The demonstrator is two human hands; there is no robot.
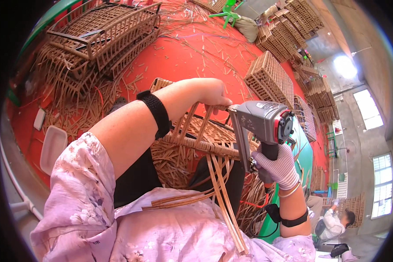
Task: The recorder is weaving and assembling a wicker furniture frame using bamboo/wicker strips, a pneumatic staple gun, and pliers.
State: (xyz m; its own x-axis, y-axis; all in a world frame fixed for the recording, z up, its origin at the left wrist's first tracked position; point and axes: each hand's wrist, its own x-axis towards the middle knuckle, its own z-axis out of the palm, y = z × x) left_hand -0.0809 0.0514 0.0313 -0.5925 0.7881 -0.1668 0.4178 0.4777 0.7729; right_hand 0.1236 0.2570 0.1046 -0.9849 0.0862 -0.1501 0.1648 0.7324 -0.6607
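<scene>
In my right hand [283, 166], which wears a striped glove, is a grey and black pneumatic staple gun [260, 114], gripped by its handle. Its nose meets the top edge of a half-woven wicker basket [192, 142] that stands between my knees. My left hand [215, 95] is bare and closed round the basket's upper rail, its thumb beside the gun's nose; some of its fingers are hidden behind the rail. Loose brown rattan strips [220, 187] hang from the basket's lower edge over my lap.
Stacked wicker frames [105, 35] stand at the far left. Another basket [270, 78] sits on the red floor [183, 56], which is strewn with strip scraps. A white tub [53, 148] is at left. A green surface [305, 148] lies right; a person [334, 225] sits farther off.
</scene>
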